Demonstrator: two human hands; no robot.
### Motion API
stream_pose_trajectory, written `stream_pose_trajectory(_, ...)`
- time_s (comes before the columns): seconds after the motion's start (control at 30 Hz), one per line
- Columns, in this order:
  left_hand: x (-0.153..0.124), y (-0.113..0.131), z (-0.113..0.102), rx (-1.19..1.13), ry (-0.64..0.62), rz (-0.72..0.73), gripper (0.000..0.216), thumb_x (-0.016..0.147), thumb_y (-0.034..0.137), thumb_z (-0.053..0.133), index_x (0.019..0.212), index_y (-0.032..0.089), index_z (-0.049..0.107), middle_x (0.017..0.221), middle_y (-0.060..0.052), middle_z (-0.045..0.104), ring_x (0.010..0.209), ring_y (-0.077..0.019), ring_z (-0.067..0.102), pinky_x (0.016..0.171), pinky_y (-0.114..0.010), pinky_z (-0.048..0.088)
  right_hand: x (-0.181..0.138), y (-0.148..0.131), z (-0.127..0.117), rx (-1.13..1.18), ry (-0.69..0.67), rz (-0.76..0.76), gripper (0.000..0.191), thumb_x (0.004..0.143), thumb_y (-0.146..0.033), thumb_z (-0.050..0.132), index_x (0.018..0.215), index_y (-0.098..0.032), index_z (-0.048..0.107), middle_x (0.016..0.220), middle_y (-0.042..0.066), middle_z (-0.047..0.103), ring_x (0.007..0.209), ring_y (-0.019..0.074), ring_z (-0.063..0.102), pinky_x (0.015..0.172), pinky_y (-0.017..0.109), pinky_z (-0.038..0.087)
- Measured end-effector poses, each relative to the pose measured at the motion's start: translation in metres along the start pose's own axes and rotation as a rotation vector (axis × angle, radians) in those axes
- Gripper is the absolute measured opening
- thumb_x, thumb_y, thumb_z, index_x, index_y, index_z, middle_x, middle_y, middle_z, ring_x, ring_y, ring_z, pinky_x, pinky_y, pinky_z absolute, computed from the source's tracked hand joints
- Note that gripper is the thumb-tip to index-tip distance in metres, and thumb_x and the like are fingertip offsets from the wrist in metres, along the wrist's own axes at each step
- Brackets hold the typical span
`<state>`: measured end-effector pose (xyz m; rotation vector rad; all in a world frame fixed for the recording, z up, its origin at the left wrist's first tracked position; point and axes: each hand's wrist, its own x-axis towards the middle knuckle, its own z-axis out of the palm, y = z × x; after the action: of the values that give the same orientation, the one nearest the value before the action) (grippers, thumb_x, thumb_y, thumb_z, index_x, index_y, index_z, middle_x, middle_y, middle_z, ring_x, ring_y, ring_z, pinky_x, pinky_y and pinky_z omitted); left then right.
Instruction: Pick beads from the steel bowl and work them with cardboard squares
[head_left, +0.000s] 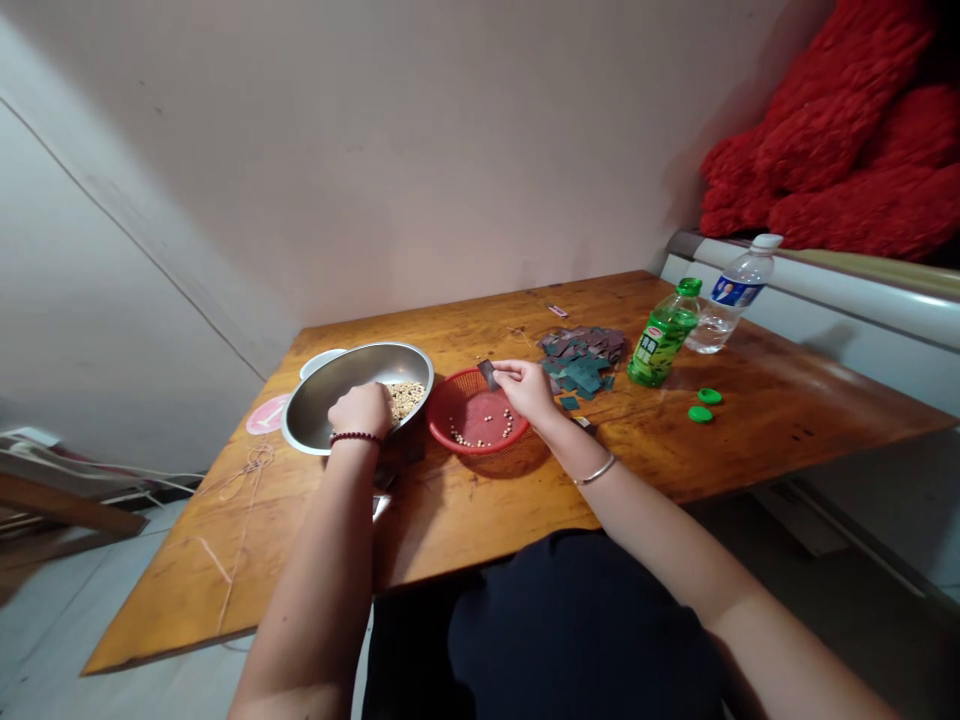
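My left hand (pixel 364 408), a dark red bead bracelet on its wrist, reaches into a tilted steel bowl (pixel 315 390). Its fingers curl downward beside small pale beans or beads (pixel 405 397); the fingertips are hidden, so anything in them cannot be made out. Between thumb and fingers, my right hand (pixel 527 388) pinches a small dark rectangular piece (pixel 487 375) above the rim of a red plastic basket (pixel 480 449). Several of the pale round bits lie scattered on the basket's bottom. To the right of the basket spreads a pile of dark green and brown flat pieces (pixel 581 360).
A green drink bottle (pixel 660 340) and a clear water bottle (pixel 731 300) stand on the wooden table (pixel 420 545), near two green caps (pixel 705 405). Loose string (pixel 244 480) lies at left, by a pink disc (pixel 266 416). Red fluffy material (pixel 832 150) is heaped behind at right.
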<state>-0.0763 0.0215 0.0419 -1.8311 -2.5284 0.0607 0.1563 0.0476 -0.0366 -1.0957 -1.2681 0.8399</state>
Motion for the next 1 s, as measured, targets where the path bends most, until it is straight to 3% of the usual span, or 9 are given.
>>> stream_pose_trajectory(0.27, 0.0, 0.002, 0.002, -0.041, 0.075, -0.012, 0.03, 0.078, 0.03, 0.046, 0.098, 0.025, 0.069, 0.102, -0.015, 0.066, 0.093, -0.0323, 0.062, 0.074, -0.042, 0.047, 0.001, 0.005, 0.001, 0.009, -0.002, -0.016, 0.022, 0.072, -0.02, 0.059, 0.089, -0.014, 0.072, 0.089, 0.01, 0.074, 0.081, 0.021, 0.071, 0.074, 0.029, 0.055)
stream_pose_trajectory(0.73, -0.005, 0.004, -0.001, -0.063, 0.086, 0.021, 0.041, 0.081, 0.049, 0.041, 0.099, 0.024, 0.068, 0.102, -0.015, 0.066, 0.094, -0.0335, 0.062, 0.074, -0.044, 0.048, 0.002, 0.001, 0.002, 0.116, -0.016, 0.066, 0.021, 0.069, -0.02, 0.062, 0.087, -0.014, 0.071, 0.089, 0.01, 0.074, 0.082, 0.0216, 0.07, 0.078, 0.032, 0.054)
stream_pose_trajectory(1.0, -0.005, 0.004, 0.003, -0.059, 0.097, 0.032, 0.034, 0.08, 0.043, 0.043, 0.097, 0.027, 0.069, 0.1, -0.014, 0.067, 0.091, -0.0323, 0.063, 0.073, -0.043, 0.048, 0.0, -0.009, 0.003, 0.187, -0.002, 0.144, 0.021, 0.065, -0.018, 0.062, 0.083, -0.013, 0.072, 0.087, 0.01, 0.074, 0.082, 0.0219, 0.07, 0.077, 0.031, 0.054)
